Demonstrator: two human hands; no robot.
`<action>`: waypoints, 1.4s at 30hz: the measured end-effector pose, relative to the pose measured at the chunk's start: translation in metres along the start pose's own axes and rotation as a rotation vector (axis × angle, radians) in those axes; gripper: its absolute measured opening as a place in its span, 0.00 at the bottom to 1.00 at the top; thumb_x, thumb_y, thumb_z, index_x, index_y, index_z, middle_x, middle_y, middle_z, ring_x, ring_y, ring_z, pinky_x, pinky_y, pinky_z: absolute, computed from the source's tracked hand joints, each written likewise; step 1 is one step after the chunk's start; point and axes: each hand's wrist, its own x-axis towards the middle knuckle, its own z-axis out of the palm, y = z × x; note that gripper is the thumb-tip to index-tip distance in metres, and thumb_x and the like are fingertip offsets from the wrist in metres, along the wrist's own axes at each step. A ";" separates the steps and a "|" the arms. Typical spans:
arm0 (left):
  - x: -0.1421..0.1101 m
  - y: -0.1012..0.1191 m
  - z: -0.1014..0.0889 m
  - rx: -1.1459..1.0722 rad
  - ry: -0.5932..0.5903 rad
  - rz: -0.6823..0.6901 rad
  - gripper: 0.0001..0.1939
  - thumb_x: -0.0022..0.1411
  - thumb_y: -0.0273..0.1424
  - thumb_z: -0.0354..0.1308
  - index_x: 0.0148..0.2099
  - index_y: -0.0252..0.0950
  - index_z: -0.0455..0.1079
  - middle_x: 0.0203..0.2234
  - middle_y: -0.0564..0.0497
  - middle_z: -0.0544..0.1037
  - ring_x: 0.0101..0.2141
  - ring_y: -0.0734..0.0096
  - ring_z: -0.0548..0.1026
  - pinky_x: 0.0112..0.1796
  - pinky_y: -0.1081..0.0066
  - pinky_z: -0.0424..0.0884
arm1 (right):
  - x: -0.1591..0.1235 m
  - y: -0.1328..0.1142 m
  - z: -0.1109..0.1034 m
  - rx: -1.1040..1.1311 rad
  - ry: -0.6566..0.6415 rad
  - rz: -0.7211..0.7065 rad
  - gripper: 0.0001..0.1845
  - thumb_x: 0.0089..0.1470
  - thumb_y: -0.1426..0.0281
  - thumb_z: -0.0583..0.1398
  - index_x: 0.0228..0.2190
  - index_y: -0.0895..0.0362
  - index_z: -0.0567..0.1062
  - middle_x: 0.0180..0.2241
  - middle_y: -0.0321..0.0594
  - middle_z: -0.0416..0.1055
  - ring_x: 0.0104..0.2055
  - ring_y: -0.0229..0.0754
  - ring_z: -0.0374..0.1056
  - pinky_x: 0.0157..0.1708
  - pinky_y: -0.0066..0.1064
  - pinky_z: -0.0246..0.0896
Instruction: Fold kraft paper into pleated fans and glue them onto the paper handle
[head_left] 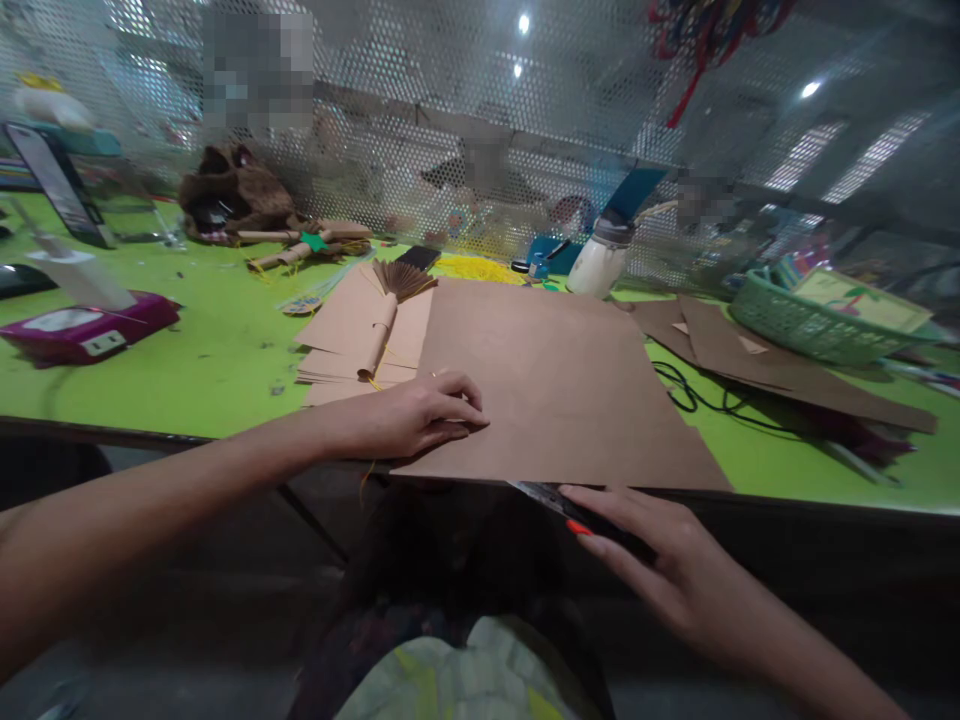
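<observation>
A large sheet of brown kraft paper (540, 370) lies on the green table with its near side along the table's front edge. My left hand (439, 410) rests on the sheet's left part, fingers loosely bent and gripping nothing. In my right hand (660, 550) is a black-handled knife (544, 495), its silver blade pointing left at the near edge of the sheet. An orange-red spot shows by my right thumb tip. Left of the sheet, a small rolled paper piece with a pleated fan top (382, 320) lies on a stack of brown paper (330, 335).
A purple power strip (94, 325) and a phone (56, 185) stand at left. Behind the sheet are a white-bodied bottle (600, 262) and yellow strands (480, 268). At right lie brown paper pieces (739, 350), a black cord (679, 385) and a green basket (825, 320).
</observation>
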 end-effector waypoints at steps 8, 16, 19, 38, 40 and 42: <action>-0.001 -0.002 0.002 -0.020 0.013 0.016 0.15 0.66 0.29 0.48 0.50 0.37 0.72 0.43 0.44 0.70 0.43 0.69 0.70 0.46 0.70 0.66 | 0.021 -0.023 0.011 0.089 -0.028 -0.026 0.19 0.59 0.68 0.54 0.52 0.50 0.68 0.48 0.41 0.73 0.48 0.43 0.69 0.47 0.35 0.67; -0.001 -0.003 0.005 -0.021 0.029 0.036 0.14 0.65 0.28 0.50 0.49 0.35 0.72 0.42 0.42 0.70 0.42 0.69 0.70 0.46 0.69 0.67 | 0.033 -0.038 0.022 0.138 -0.053 -0.045 0.18 0.60 0.70 0.54 0.52 0.51 0.68 0.48 0.40 0.73 0.48 0.41 0.69 0.47 0.32 0.65; -0.002 -0.002 0.006 -0.019 0.052 0.052 0.14 0.65 0.28 0.50 0.49 0.35 0.72 0.42 0.42 0.70 0.42 0.68 0.70 0.45 0.69 0.67 | 0.034 -0.040 0.023 0.150 -0.038 -0.052 0.18 0.59 0.70 0.54 0.51 0.51 0.68 0.47 0.41 0.73 0.47 0.42 0.70 0.46 0.33 0.66; -0.004 -0.007 -0.013 -0.164 -0.045 -0.046 0.10 0.62 0.25 0.54 0.44 0.33 0.74 0.40 0.43 0.73 0.39 0.71 0.72 0.42 0.73 0.68 | 0.029 -0.031 0.033 0.197 -0.071 -0.031 0.18 0.60 0.69 0.54 0.52 0.49 0.66 0.49 0.39 0.72 0.49 0.40 0.68 0.48 0.32 0.65; -0.005 -0.012 -0.014 -0.193 -0.059 -0.021 0.10 0.61 0.24 0.54 0.44 0.34 0.74 0.40 0.44 0.74 0.40 0.72 0.73 0.42 0.74 0.68 | 0.029 -0.030 0.034 0.200 -0.069 -0.038 0.18 0.60 0.69 0.54 0.52 0.49 0.66 0.49 0.39 0.72 0.49 0.40 0.68 0.48 0.32 0.65; -0.005 -0.016 -0.014 -0.213 -0.081 0.010 0.11 0.61 0.24 0.55 0.44 0.35 0.74 0.40 0.44 0.74 0.41 0.72 0.73 0.42 0.74 0.68 | 0.029 -0.030 0.035 0.197 -0.067 -0.048 0.19 0.60 0.70 0.54 0.52 0.49 0.66 0.49 0.39 0.71 0.50 0.41 0.68 0.48 0.33 0.65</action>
